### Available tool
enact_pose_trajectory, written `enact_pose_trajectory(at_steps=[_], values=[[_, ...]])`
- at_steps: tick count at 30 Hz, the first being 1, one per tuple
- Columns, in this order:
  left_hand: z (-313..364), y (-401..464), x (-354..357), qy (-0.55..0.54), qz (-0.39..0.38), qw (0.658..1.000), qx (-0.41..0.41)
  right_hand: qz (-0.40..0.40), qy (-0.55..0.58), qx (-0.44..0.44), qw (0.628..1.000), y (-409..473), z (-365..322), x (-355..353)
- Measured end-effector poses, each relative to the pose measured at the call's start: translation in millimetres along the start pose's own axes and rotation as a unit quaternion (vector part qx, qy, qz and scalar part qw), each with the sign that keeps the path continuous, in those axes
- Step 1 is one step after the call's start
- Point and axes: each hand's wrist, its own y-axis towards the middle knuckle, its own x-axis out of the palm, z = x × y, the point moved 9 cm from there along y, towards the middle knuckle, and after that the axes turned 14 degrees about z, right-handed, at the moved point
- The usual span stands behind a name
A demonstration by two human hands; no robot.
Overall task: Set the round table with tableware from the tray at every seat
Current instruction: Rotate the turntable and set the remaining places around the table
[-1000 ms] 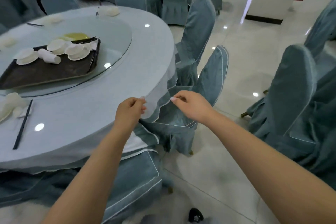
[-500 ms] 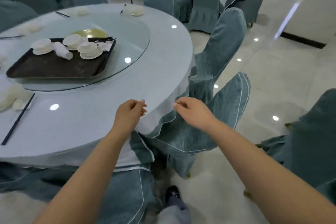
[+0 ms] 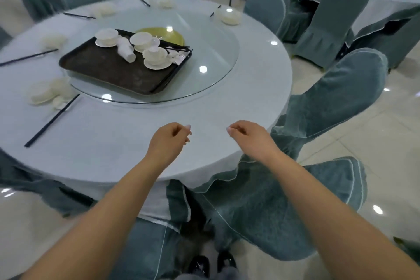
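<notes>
Your two hands hover over the near edge of the round table [image 3: 261, 88], holding nothing.

Your left hand [image 3: 167, 142] and right hand [image 3: 248, 137] both show a loose grip, fingers curled with thumb near forefinger; whether they pinch the cloth you cannot tell. The dark tray [image 3: 109, 70] sits on the glass turntable [image 3: 216, 57], well beyond your hands, carrying bowls on saucers [image 3: 156, 58] and a lying stack of cups [image 3: 126, 49]. Chopsticks [image 3: 51, 121] lie left beside a blurred place setting [image 3: 47, 93]. Far settings are smeared; the chair [image 3: 284, 209] below is partly hidden by your right arm.
</notes>
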Motion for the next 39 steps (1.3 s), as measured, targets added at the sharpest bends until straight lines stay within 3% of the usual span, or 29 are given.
enact_pose_trajectory(at_steps=[11, 28, 39], values=[[-23.2, 40.3, -36.3, 0.005, 0.105, 0.990, -0.093, -0.101, 0.034, -0.053, 0.993, 75.7, -23.5, 43.4], [-129.2, 150.1, -90.2, -0.020, 0.074, 0.985, -0.155, -0.145, 0.003, 0.010, 0.989, 149.8, -88.5, 175.1], [-161.0, 168.9, -112.0, -0.017, 0.052, 0.985, -0.167, -0.174, -0.017, 0.039, 0.984, 167.7, -102.5, 234.5]])
